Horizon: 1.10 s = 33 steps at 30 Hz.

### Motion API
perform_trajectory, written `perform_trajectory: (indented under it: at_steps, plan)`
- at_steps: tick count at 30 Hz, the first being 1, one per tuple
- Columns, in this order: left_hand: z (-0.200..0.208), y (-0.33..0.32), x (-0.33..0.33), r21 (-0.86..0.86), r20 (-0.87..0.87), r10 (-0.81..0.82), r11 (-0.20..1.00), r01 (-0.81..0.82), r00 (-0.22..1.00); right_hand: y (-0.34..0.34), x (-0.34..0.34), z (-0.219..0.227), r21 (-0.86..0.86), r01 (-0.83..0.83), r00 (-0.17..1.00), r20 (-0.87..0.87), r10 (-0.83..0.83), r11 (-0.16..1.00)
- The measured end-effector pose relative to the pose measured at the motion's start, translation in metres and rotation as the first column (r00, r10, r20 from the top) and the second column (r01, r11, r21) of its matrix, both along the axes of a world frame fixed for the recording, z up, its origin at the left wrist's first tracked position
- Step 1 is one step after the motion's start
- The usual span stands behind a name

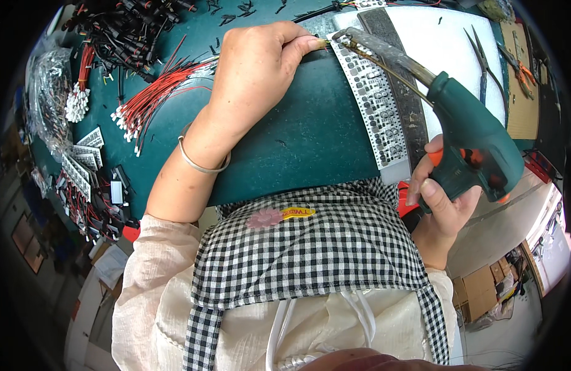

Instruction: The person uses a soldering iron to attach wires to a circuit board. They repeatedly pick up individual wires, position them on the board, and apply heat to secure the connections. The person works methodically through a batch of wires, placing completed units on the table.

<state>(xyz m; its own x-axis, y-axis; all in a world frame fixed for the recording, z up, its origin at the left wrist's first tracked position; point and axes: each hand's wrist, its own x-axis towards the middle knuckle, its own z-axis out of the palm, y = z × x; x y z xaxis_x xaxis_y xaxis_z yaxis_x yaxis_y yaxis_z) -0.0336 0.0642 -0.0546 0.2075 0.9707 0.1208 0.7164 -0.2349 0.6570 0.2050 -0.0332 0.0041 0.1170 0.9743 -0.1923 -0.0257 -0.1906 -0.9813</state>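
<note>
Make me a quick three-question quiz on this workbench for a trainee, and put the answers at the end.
1. Multiple choice: what does the right hand hold?
A. Pliers
B. Soldering gun
C. Box

2. True or false: the board lies to the right of the red wires.

3. Fill in the blank: the bangle is worn on the person's ____ arm.

Key: 1. B; 2. True; 3. left.
</note>
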Motion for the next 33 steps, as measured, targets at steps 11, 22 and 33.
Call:
perform_trajectory:
  at_steps: [11, 22, 33]
  plan:
    - [-0.002, -0.003, 0.002, 0.112, -0.001, -0.014, 0.994, 0.014, 1.0, -0.001, 0.003, 0.001, -0.049, 0.017, 1.0, 0.001, -0.017, 0.999]
    - [-0.003, -0.002, 0.001, 0.119, -0.042, -0.031, 0.992, 0.036, 0.999, -0.003, 0.017, 0.002, 0.003, -0.018, 0.998, -0.055, 0.018, 1.0]
    - [-0.004, -0.002, 0.001, 0.078, -0.043, -0.076, 0.994, 0.079, 0.996, -0.011, 0.015, 0.004, 0.027, -0.005, 0.999, -0.052, 0.006, 1.0]
